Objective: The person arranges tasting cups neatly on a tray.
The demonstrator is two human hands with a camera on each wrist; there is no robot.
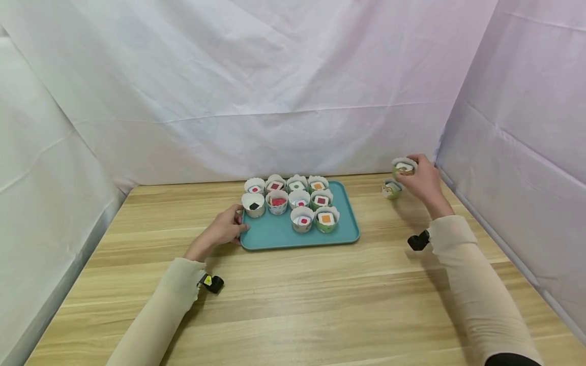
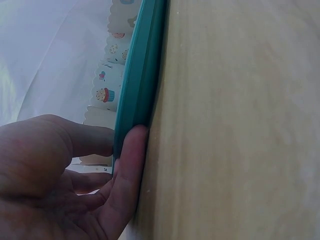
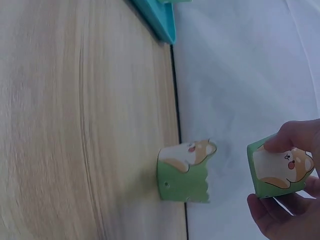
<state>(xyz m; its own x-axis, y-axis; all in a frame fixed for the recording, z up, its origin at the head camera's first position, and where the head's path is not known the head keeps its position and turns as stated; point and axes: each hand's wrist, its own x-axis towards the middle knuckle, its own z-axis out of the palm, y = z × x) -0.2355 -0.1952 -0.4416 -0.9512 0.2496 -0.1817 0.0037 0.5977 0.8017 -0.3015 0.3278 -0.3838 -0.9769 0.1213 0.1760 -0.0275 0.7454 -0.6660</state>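
Observation:
At the left edge of the blue-green tray (image 1: 274,236), my left hand (image 1: 225,226) pinches the rim between thumb and fingers. The left wrist view shows the thumb on the rim of the tray (image 2: 142,65) and a finger against its outer side. Over at the right, my right hand (image 1: 423,180) holds a green paper baking cup (image 3: 277,170) with a dog picture, raised off the table. A pale piece lies inside that cup. Just below it, a matching baking cup (image 3: 182,172) stands on the table, apart from the held one.
On the tray stand several paper baking cups (image 1: 326,219) with small coloured pieces inside, grouped toward the back. Bare wood shows at the tray's front left. White cloth (image 1: 284,122) hangs behind the wooden table (image 1: 293,295) and along both sides.

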